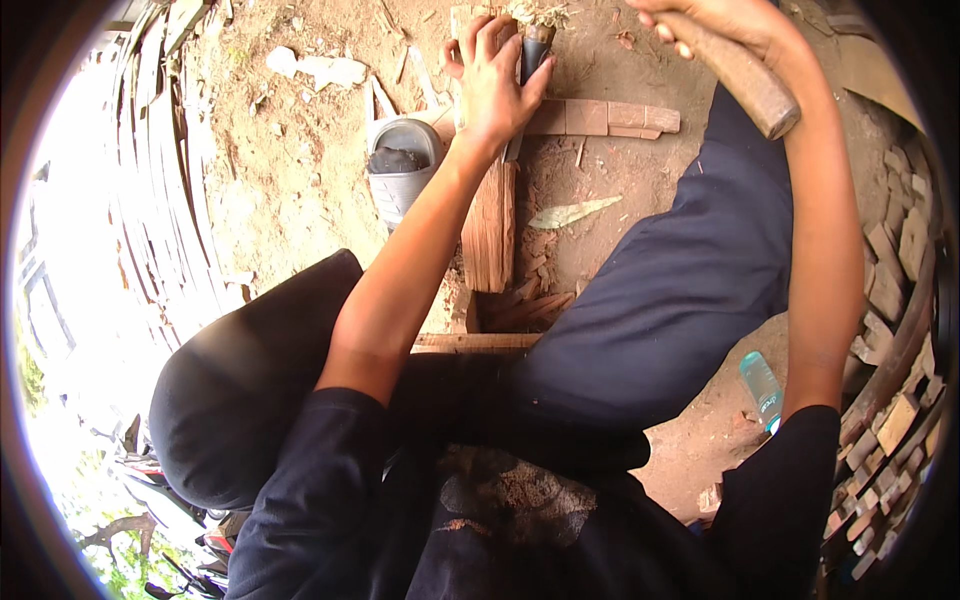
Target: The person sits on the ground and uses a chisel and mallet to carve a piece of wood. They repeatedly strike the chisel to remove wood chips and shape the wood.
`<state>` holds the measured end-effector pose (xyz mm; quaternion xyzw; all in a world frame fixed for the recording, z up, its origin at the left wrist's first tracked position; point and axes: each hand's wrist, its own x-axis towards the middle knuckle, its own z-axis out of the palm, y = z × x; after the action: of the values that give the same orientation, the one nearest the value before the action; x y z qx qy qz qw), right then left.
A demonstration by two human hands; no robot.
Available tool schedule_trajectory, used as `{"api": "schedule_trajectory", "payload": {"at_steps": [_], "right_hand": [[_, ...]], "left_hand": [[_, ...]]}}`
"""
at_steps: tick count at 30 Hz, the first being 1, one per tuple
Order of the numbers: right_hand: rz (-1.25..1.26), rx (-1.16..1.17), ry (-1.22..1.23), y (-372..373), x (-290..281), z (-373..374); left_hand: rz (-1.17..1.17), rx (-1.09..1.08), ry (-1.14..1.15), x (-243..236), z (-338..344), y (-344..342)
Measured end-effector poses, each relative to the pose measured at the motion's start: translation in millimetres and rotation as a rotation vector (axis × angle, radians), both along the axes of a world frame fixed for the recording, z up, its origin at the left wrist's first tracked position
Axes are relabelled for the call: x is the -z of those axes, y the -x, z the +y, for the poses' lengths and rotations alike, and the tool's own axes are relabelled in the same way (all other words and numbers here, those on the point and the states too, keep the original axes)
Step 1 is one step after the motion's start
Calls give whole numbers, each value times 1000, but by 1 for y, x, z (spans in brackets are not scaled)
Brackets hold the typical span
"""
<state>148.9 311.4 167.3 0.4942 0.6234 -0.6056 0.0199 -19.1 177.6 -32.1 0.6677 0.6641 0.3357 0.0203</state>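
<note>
My left hand [495, 85] reaches over a chisel-like tool, its fingers spread and bent, its thumb out to the right. The tool's dark handle [536, 58], with a frayed brownish top, shows between index finger and thumb; the palm hides its middle. Below that hand stands a reddish wooden block [488, 235], and a notched wooden bar [610, 118] runs off to the right. In my right hand [755, 25], raised at the upper right, a thick rounded wooden club [745, 80] is gripped, its blunt end slanting down toward my forearm.
A grey shoe-like object [400, 195] sits left of the block. Wood chips and a pale leaf [575, 213] lie on the dirt. A teal bottle [762, 385] rests by my right arm. Cut wood pieces [895, 420] line the right; long slats [165, 170] line the left.
</note>
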Motion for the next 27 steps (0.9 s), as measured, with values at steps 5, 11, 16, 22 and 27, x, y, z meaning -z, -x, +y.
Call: {"api": "schedule_trajectory", "payload": {"at_steps": [5, 11, 16, 22, 27], "right_hand": [[62, 230, -355, 5, -3, 20], [-126, -201, -10, 10, -19, -18], [77, -10, 42, 2, 8, -6], [139, 194, -312, 11, 6, 6], [-155, -202, -13, 22, -3, -28]], "left_hand": [[-58, 30, 41, -13, 0, -6], [42, 2, 4, 2, -3, 0], [-66, -3, -66, -5, -3, 0], [-68, 35, 42, -19, -5, -6], [20, 3, -3, 6, -11, 5]]}}
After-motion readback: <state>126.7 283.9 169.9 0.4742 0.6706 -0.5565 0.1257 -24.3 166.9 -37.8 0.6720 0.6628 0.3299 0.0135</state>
